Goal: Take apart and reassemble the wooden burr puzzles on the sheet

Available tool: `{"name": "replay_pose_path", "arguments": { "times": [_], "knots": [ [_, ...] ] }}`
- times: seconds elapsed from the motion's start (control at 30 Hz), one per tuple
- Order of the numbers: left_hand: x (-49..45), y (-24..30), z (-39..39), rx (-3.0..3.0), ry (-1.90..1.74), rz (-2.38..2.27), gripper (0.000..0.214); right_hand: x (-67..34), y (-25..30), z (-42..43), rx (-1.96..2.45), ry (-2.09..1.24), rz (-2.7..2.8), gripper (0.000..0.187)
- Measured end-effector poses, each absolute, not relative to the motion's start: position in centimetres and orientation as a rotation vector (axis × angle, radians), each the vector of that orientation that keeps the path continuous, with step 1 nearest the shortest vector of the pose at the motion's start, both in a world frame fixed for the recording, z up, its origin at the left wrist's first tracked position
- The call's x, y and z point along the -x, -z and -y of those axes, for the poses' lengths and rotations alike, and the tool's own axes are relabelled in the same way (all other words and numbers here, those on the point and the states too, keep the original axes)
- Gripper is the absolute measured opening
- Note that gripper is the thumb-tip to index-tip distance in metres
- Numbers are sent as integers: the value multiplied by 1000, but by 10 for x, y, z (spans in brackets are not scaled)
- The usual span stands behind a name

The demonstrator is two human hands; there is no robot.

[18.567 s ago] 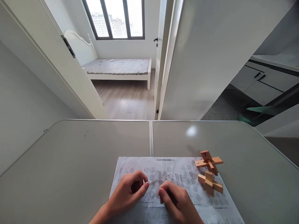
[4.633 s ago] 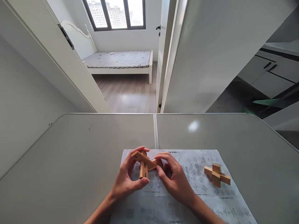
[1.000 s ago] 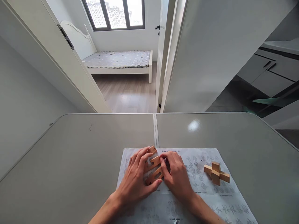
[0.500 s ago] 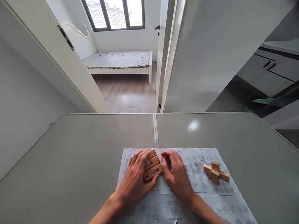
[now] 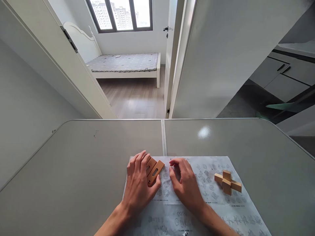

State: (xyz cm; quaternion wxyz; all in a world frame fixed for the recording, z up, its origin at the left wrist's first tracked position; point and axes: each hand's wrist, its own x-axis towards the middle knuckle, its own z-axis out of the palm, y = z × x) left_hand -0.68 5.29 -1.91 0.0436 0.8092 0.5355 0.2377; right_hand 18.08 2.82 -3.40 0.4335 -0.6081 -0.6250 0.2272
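Observation:
My left hand [image 5: 137,185] lies over flat wooden puzzle pieces [image 5: 154,171] on the printed sheet [image 5: 209,196], fingers curled round their left side and thumb against the nearest slotted piece. To their right, my right hand [image 5: 183,182] hovers with its fingers curled and its fingertips near the pieces, holding nothing that I can see. An assembled wooden cross puzzle [image 5: 227,182] rests on the sheet's right part, away from both hands.
The sheet lies near the front edge of a grey folding table [image 5: 86,154] with a seam down its middle. Beyond the table an open doorway shows a bedroom with a bed [image 5: 123,67]. Cabinets [image 5: 283,78] stand at the far right.
The three-piece puzzle was lifted from the right, taken apart and laid flat. In the last second my left hand slid the pieces leftward and turned them; my right hand came off them.

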Motion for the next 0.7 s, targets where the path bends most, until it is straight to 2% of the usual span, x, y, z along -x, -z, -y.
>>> {"name": "replay_pose_path", "arguments": {
  "times": [0.3, 0.7],
  "knots": [
    [9, 14, -53, -2712, -605, -1242, 61, -181, 32, -28, 1518, -596, 1580, 11],
    [8, 17, -54, -2603, -814, -1427, 32, -182, 32, -28, 1532, -585, 1593, 11]
  ]
}}
